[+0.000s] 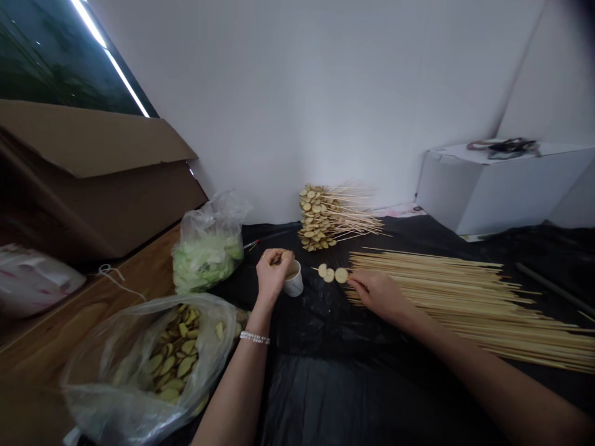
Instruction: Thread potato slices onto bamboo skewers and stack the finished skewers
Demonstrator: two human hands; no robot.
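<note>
My right hand [374,292] pinches a thin wooden skewer that carries three pale round potato slices [341,275], its tip pointing left. Over the rim of a white paper cup [294,285] is my left hand [275,267], its fingers pressed together; whatever they hold is hidden. Lower left of that hand, a clear plastic bag [116,371] lies open with many potato slices [179,356] in it. Right of and beneath my right hand spreads a wide layer of bare wooden skewers [446,291].
Against the white wall is a pile of loaded skewers [318,217]. A tied bag of green vegetables [207,254] stands at left, before a cardboard box [102,186]. Black plastic sheeting [325,384] covers the work surface. A white box [469,186] is at back right.
</note>
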